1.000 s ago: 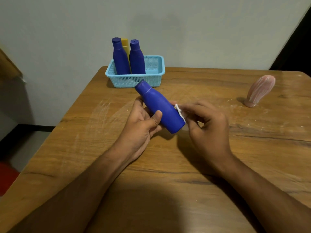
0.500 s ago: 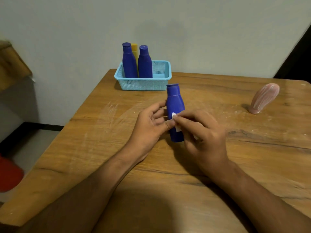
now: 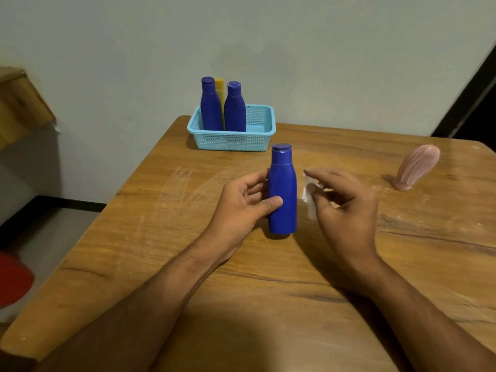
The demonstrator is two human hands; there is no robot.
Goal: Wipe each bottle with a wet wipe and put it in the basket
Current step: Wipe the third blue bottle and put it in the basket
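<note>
So there's a blue bottle [image 3: 282, 191] standing upright near the middle of the wooden tabletop [image 3: 349, 264], cap on. The left hand [image 3: 241, 205] is wrapped around its left side, thumb across the front and fingers curled behind, so it's got a proper grip on it. The right hand [image 3: 343, 205] sits just to the right of the bottle, not touching it, with the index finger stretched out toward the bottle and the other fingers bent. That hand is pinching a small white wet wipe [image 3: 308, 200] against its thumb, and the wipe hangs in the gap between hand and bottle. It's a bit blurry, so I can't say whether the wipe touches the bottle.

Further back, near the far left corner of the tabletop, there's a light blue mesh basket [image 3: 257, 140]. Two more blue bottles [image 3: 234, 108] stand upright in its left half, side by side, with a yellow bottle [image 3: 219, 89] poking up behind them. The right half of the basket shows bare mesh.

Off to the right on the tabletop, well apart from everything, sits a pinkish ribbed thing [image 3: 416, 167] leaning over.
</note>
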